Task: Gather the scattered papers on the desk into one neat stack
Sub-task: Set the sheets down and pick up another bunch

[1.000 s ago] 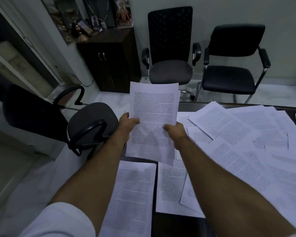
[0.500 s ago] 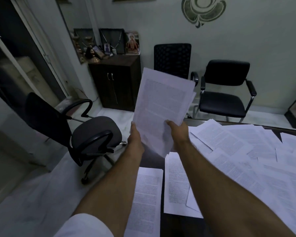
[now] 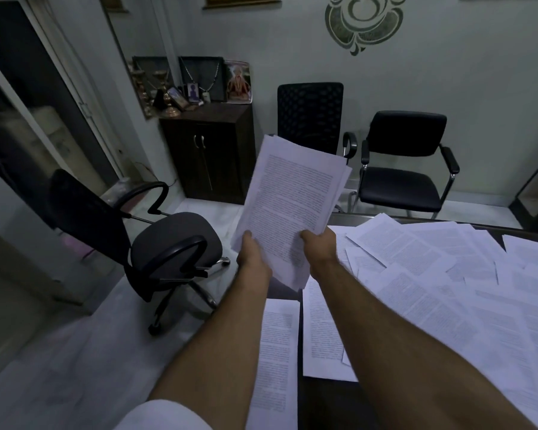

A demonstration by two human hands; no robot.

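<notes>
Left hand and right hand both grip held sheaf at lower corners, edges uneven. Tap square on bench, then collect loose sheets.

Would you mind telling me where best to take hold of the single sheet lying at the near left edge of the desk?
I'd take the single sheet by its left long edge, coming from the left. That edge seems to overhang the desk edge, so fingers could slip underneath and pinch it. Both the left hand and right hand currently grip the held stack, so one must let go first.
</notes>
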